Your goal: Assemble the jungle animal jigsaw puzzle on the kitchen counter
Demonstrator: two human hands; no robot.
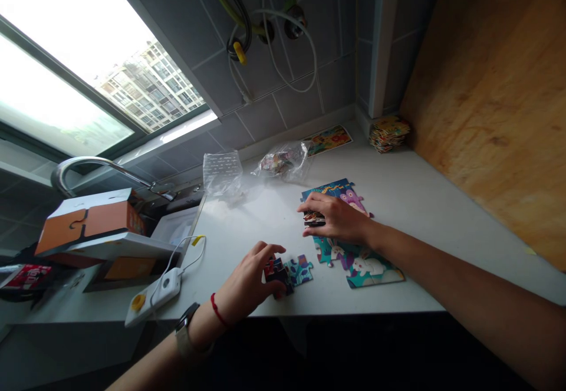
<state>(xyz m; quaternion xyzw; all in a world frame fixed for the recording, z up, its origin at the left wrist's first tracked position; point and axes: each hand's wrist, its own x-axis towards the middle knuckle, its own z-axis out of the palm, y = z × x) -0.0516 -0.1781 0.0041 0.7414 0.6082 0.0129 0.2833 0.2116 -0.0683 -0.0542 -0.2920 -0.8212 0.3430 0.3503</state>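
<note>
A partly joined jigsaw puzzle (360,261) with teal and blue cartoon figures lies on the white counter (398,202). My right hand (338,217) rests over its left edge, fingers curled on a small dark puzzle piece (313,219). My left hand (252,282) sits near the counter's front edge, fingers closed on a small stack of loose pieces (276,270). A joined pair of teal pieces (300,270) lies just right of that hand.
Two clear plastic bags (223,173) (283,161) lie toward the back wall, one with pieces inside. A picture card (329,139) and a stack of pieces (389,133) sit at the back. An orange box (88,220) and white device (154,293) stand left, by the faucet (88,167).
</note>
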